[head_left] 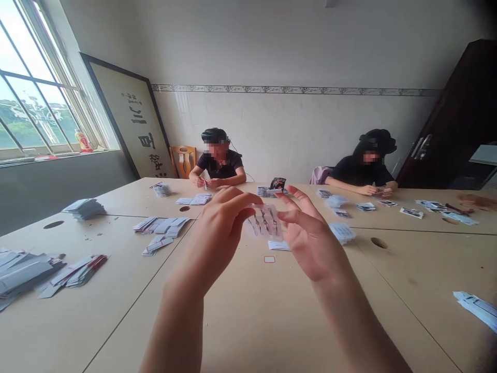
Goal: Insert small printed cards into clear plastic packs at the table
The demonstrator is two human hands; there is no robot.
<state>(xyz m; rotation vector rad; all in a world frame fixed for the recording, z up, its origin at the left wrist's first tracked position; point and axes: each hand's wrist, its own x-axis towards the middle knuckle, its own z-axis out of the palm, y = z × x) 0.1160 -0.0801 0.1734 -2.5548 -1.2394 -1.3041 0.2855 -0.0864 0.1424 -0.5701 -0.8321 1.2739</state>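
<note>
My left hand (pixel 229 212) is closed on the left upper edge of a small clear plastic tray (pixel 262 228). The tray is tilted up toward me, and several thin dark pieces show in rows in it. My right hand (pixel 310 233) pinches the tray's right edge with its lower fingers, while its upper fingers are raised and apart. By those raised fingertips is a black printed card (pixel 278 183) with a white strip under it; I cannot tell whether they hold it. Below the tray, white paper slips (pixel 278 245) and a small red-edged label (pixel 269 259) lie on the table.
Folded paper slips (pixel 161 228) and white stacks (pixel 83 208) lie on the left of the table (pixel 248 321). Clear trays (pixel 342 233) are at right, near a round table hole (pixel 379 243). Two people (pixel 219 160) sit across, hands on small items. Another hand (pixel 477 201) reaches in at far right.
</note>
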